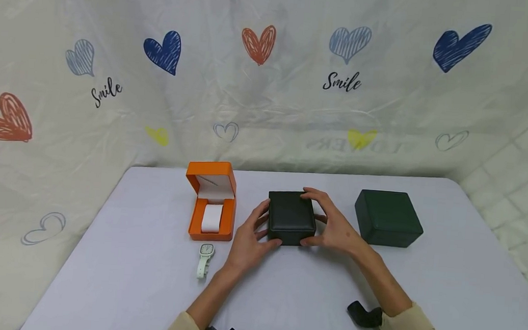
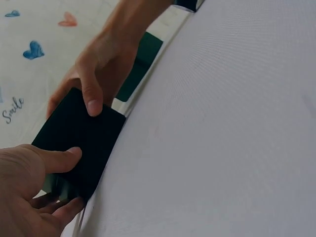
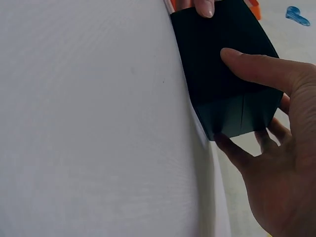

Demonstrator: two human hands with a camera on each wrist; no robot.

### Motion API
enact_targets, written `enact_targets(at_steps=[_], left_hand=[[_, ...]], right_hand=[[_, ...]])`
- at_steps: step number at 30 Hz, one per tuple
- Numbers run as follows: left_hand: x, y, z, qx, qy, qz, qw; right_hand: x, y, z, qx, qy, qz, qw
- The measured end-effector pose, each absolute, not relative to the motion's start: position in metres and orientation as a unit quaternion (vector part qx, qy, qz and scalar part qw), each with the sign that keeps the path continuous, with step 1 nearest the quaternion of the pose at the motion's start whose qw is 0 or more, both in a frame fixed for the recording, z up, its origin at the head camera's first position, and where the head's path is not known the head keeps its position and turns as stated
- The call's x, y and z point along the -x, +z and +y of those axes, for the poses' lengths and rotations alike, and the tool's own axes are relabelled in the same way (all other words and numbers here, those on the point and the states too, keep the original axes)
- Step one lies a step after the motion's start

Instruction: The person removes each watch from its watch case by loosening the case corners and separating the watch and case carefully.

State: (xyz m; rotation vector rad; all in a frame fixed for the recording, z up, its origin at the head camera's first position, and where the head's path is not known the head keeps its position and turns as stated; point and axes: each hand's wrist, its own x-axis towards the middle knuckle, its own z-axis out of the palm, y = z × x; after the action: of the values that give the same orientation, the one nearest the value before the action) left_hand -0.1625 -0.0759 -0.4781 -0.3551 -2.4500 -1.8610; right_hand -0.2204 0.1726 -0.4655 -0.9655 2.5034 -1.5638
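Note:
A closed black box (image 1: 291, 215) with a padded-looking lid stands at the middle of the table, held from both sides. My left hand (image 1: 251, 241) grips its left side, with the thumb on the front face and the fingers along the side. On the opposite side my right hand (image 1: 333, 226) holds it, thumb at the lower front corner and one finger reaching over the back of the lid. Both thumbs press the dark front face in the left wrist view, where the box (image 2: 84, 131) looks tilted. The right wrist view shows fingertips against the box's side (image 3: 237, 113).
Left of the black box stands an open orange watch box (image 1: 199, 219) with a white cushion (image 1: 211, 218) inside. A pale wristwatch (image 1: 205, 258) lies in front of it. At the right sits a closed green box (image 1: 389, 218). The white table (image 1: 300, 300) meets a heart-printed curtain (image 1: 287, 100) behind.

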Motion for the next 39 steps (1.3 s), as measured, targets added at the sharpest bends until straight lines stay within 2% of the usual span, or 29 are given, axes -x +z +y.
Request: enact_targets(at_steps=[6,15,28,39], left_hand=[[0.165,-0.477,-0.075,0.107,-0.618,-0.778,0.025],[0.165,-0.476,-0.076,0.082,-0.613,-0.785,0.021],[0.169,-0.478,-0.079,0.075,-0.648,-0.758,-0.004],[0.169,-0.481,-0.082,0.062,-0.656,-0.752,-0.014]], right_hand=[[0.226,-0.462,0.175,0.302,-0.513,0.803,0.02],[0.232,-0.459,0.174,0.275,-0.537,0.796,0.052],[0.23,-0.455,0.172,0.257,-0.553,0.79,0.056],[0.227,-0.462,0.169,0.205,-0.606,0.761,0.112]])
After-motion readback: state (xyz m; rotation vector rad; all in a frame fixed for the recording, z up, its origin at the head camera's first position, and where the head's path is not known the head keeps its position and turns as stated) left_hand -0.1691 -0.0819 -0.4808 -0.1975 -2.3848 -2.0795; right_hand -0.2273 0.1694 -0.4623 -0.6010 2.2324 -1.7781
